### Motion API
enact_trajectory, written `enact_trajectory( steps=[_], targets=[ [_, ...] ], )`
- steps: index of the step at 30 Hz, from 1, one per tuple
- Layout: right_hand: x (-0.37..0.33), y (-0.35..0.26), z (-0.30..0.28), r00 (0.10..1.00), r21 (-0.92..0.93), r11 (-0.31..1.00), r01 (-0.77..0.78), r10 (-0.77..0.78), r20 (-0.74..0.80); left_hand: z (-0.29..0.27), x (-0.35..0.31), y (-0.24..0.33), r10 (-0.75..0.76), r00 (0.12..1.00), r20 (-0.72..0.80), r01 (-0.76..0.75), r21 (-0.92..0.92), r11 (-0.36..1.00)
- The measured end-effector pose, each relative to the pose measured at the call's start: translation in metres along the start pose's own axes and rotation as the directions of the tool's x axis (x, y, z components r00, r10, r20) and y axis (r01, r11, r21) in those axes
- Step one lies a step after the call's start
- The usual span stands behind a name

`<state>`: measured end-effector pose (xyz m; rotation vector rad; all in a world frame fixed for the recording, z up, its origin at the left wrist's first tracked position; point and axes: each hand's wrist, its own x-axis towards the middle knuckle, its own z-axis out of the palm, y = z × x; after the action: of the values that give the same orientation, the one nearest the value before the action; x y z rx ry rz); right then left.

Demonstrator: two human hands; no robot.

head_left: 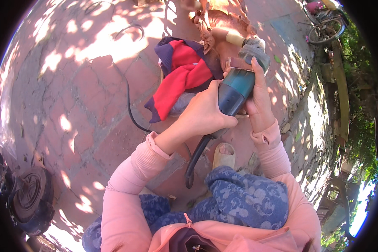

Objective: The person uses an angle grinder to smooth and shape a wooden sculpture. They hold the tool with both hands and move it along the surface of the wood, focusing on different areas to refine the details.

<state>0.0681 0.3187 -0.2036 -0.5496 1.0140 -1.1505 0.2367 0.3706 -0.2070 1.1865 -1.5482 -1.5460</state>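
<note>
Grinder (239, 82), teal and dark-bodied, is off the ground, tilted in a two-handed grip. Its grey gear head (255, 52) points toward 1 o'clock; the black power lead (199, 153) drops from the rear end toward 7 o'clock.

Step in hand (judged): handling and steadying the tool rather than cutting; no sparks or dust visible. Whether the motor is running: cannot tell.

Next move (judged): calls for a firm hold at both ends, fingers clear of the head, and the lead kept free of the forearms.

Left hand (203, 105): clamped round the rear of the body, thumb across it; some fingers hidden beneath. From this hand the tool lies at 2 o'clock, in contact.

Right hand (258, 94): wrapped on the opposite flank, thumb laid up toward the head. From here the tool lies at 10 o'clock, also in contact.

Pale cylinder (233, 38) meets the head and juts between 9 and 10 o'clock, overlapping in view a ragged brown object (227, 19) beyond; contact there unclear. Red-and-navy cloth (185, 69) sits at 11 o'clock of the left hand.
</note>
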Motion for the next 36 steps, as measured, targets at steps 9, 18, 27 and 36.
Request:
enact_trajectory(
  steps=[9, 18, 27, 36],
  targets=[
    [0.013, 0.002, -0.002, 0.999, 0.155, 0.987, 0.046, -0.044, -0.018, -0.012, 0.022, 0.005, 0.063, 0.998, 0.024, -0.066, 0.167, 0.984],
    [0.008, -0.005, -0.021, 0.999, 0.248, 0.968, -0.029, 0.019, 0.041, 0.006, 0.021, 0.019, 0.052, 0.999, 0.013, -0.054, 0.247, 0.968],
    [0.002, 0.006, -0.017, 0.998, 0.224, 0.974, -0.025, 0.011, 0.065, 0.0, 0.012, 0.013, 0.046, 0.998, 0.036, -0.054, 0.249, 0.967],
    [0.005, 0.012, -0.011, 0.999, 0.17, 0.985, -0.025, 0.018, 0.043, -0.006, 0.008, 0.012, -0.015, 0.999, 0.05, 0.001, 0.263, 0.965]
  ],
)
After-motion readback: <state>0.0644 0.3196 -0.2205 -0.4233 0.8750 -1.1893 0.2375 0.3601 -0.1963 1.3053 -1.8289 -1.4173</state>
